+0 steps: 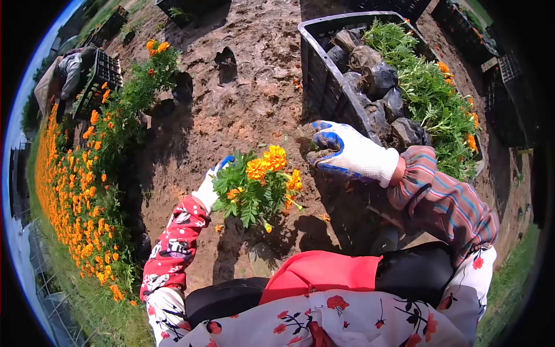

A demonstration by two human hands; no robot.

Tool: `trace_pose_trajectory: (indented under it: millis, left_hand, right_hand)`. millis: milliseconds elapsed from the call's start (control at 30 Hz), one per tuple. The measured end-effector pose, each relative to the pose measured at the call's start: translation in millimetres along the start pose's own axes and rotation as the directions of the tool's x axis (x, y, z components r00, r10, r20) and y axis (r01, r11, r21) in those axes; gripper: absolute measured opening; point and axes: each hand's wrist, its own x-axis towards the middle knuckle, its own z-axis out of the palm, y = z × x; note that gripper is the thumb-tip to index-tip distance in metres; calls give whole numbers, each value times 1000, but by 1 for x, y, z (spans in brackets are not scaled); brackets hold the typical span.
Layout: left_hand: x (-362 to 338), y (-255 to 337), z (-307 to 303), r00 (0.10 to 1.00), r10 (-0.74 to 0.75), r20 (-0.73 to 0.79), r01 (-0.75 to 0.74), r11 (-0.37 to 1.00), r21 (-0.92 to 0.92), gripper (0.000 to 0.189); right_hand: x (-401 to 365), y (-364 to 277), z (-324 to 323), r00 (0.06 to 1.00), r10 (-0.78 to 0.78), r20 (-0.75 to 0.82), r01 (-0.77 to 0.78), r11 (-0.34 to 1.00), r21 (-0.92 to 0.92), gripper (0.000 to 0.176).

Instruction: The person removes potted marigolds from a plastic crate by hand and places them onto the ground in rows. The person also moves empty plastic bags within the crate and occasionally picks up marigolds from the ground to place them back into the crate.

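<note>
Floral apron point(358, 321) in foreground. Beyond, marigold plant point(260, 179) upright on bare soil, gloved left hand point(209, 188) against it, grip hidden by foliage. Gloved right hand point(350, 153) curled around soil clod point(319, 154) beside crate point(324, 81). Probably bedding-in; next calls for packing soil at the stem.

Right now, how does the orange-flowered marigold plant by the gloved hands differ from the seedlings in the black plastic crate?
The marigold plant stands upright on soil; the seedlings lie tipped in the crate. The plant is alone at the left hand; the seedlings are packed, black bags showing. Both: green leaves, orange blooms.
</note>
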Motion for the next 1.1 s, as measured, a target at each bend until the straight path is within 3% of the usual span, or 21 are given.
trace_pose_trajectory:
  millis: [100, 133, 167, 200, 233, 267, 300, 333, 433, 500, 567, 633, 667, 700, 767, 800, 833, 933, 1033, 1067, 1100]
  left_hand:
    - [-9, 19, -10, 996, -34, -80, 16, 976, -217, 43]
    - [-6, 32, -10, 962, -270, 33, 188, 572, -798, 42]
    - [-3, 49, -11, 861, -488, 142, 93, -124, -988, 41]
    - [-1, 57, -11, 883, -446, 148, 170, 10, -985, 41]
    - [0, 58, -9, 926, -352, 139, 282, 398, -873, 41]
    - [1, 63, -8, 957, -253, 141, 276, 651, -707, 40]
    - [2, 68, -7, 967, -191, 167, 254, 744, -618, 40]
    - [4, 73, -6, 971, -138, 196, 225, 804, -550, 40]
    - [8, 84, -1, 966, -65, 251, 185, 852, -489, 40]
    - [10, 87, 0, 962, -38, 269, 164, 871, -464, 39]
    - [9, 85, 0, 960, -31, 278, 158, 880, -447, 39]
    - [7, 84, -1, 958, -26, 285, 154, 887, -435, 39]
    - [7, 85, -2, 957, -21, 288, 149, 891, -430, 39]
    - [8, 86, -2, 957, -16, 291, 144, 893, -426, 38]
    - [11, 88, -1, 955, 0, 296, 130, 899, -419, 38]
    - [12, 90, -1, 956, 7, 295, 121, 902, -414, 38]
    - [14, 92, 0, 955, 14, 295, 114, 904, -412, 38]
    - [15, 99, 8, 959, 39, 281, 85, 905, -417, 37]
    - [13, 102, 14, 966, 59, 253, 61, 895, -441, 37]
    - [12, 101, 15, 970, 63, 235, 50, 892, -449, 37]
    - [9, 99, 15, 976, 63, 210, 40, 890, -455, 37]
  right_hand:
    - [14, 21, -2, 956, -245, -161, 209, 955, -209, 57]
    - [12, 15, -4, 963, -199, -181, 188, 979, -77, 51]
    - [12, 3, -3, 964, -195, -184, 184, 980, -72, 51]
    - [12, -6, -3, 983, -173, -59, 160, 971, -180, 49]
    - [13, -14, -1, 988, -138, 64, 150, 945, -291, 48]
    - [14, -18, 11, 979, -200, 25, 200, 946, -257, 47]
    - [17, -25, 12, 981, -78, 177, 133, 937, -324, 61]
    - [18, -29, 16, 982, -105, 154, 148, 942, -301, 65]
    - [19, -27, 21, 980, -177, 88, 197, 906, -374, 77]
    - [22, -40, -1, 942, -71, 329, 140, 972, -191, 78]
    - [21, -38, -13, 955, -101, 280, 93, 995, 41, 45]
    - [28, -14, -9, 981, -183, 60, 177, 980, 92, 46]
    - [24, -21, -11, 994, -31, 106, -2, 954, 300, 46]
    - [24, -25, -14, 982, 96, 162, -142, 944, 297, 45]
    - [32, -4, 5, 951, -306, -45, 302, 949, -89, 39]
    - [25, -16, 4, 963, -248, 104, 262, 954, -144, 45]
    - [24, -35, 2, 951, -19, 309, 108, 957, -271, 70]
    - [18, -44, 19, 950, -46, 309, 189, 873, -449, 83]
    - [19, -33, 37, 987, -91, 135, 134, 922, -363, 74]
    - [22, -25, 42, 986, -134, 97, 161, 914, -373, 51]
    - [23, -17, 47, 986, -134, 96, 161, 914, -373, 51]
